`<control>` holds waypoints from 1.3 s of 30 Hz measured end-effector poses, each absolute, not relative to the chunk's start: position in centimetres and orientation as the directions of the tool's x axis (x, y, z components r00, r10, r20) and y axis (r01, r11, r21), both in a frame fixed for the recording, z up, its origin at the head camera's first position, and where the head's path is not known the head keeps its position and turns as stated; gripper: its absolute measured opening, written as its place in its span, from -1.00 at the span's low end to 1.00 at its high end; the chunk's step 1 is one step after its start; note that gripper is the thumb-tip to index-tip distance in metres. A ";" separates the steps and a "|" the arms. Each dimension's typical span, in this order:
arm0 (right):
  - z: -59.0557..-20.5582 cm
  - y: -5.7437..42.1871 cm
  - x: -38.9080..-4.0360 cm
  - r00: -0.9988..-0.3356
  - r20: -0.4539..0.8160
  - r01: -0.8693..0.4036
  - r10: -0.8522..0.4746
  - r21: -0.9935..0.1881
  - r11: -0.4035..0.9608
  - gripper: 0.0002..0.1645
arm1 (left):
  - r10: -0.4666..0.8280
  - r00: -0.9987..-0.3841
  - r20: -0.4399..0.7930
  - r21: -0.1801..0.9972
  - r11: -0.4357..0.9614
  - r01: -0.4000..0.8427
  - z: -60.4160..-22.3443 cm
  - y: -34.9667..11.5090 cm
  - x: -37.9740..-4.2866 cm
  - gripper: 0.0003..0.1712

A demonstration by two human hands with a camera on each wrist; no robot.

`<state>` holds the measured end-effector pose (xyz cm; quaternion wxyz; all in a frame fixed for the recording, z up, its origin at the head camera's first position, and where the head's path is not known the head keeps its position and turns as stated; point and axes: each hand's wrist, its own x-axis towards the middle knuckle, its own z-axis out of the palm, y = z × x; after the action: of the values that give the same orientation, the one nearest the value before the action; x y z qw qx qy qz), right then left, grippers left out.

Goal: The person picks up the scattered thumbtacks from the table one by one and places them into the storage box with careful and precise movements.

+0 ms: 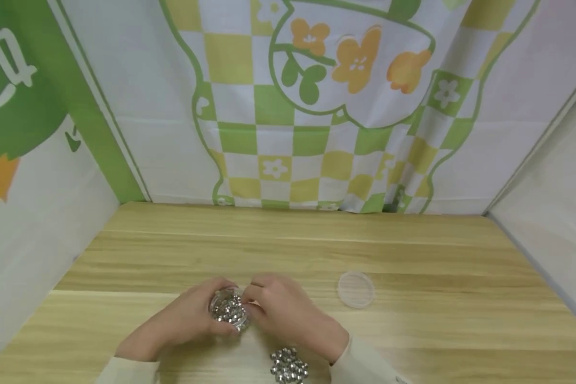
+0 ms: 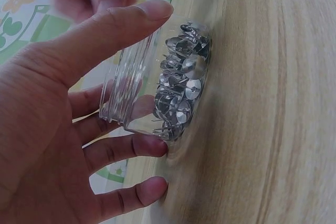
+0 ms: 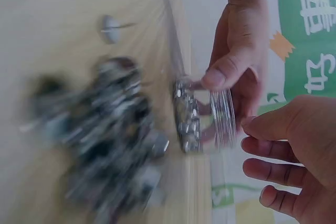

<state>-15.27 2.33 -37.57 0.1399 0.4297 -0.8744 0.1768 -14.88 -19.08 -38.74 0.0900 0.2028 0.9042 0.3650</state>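
Note:
My left hand (image 1: 194, 314) holds a clear screw-neck jar (image 2: 136, 85), thumb on one side and fingers on the other. Silver thumbtacks (image 2: 178, 82) fill its bottom part. Close to the jar's open mouth is my right hand (image 1: 280, 309), thumb and index fingertips near each other and the other fingers loosely bent. I cannot tell whether a thumbtack is between those fingertips. A pile of thumbtacks (image 1: 289, 366) lies on the table below my right wrist, blurred in the right wrist view, with a single loose thumbtack (image 3: 111, 29) beside it.
A round clear lid (image 1: 356, 289) lies flat on the wooden table (image 1: 437, 320), right of my right hand. A checked, flower-printed curtain (image 1: 317, 144) hangs along the table's back edge, and pale cloth walls stand at both sides.

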 end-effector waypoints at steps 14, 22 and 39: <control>-38.8 11.4 -9.9 -0.625 0.263 -0.771 -0.735 -0.356 0.528 -0.93 | 0.424 -0.905 -0.015 0.700 0.651 0.294 -38.6 -19.0 -14.7 -0.09; -39.7 12.0 -9.4 -0.594 0.220 -0.785 -0.774 -0.368 0.498 -0.93 | 0.416 -0.909 -0.021 0.703 0.653 0.282 -38.6 -19.0 -14.7 -0.09; -37.1 5.9 -13.1 -0.598 0.352 -0.799 -0.720 -0.324 0.506 -0.96 | 0.429 -0.903 -0.005 0.695 0.651 0.305 -38.7 -19.0 -14.8 -0.10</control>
<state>-13.13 5.95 -37.05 0.0863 0.4397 -0.8635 0.2313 -14.78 -19.02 -38.66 0.0846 0.2029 0.9047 0.3649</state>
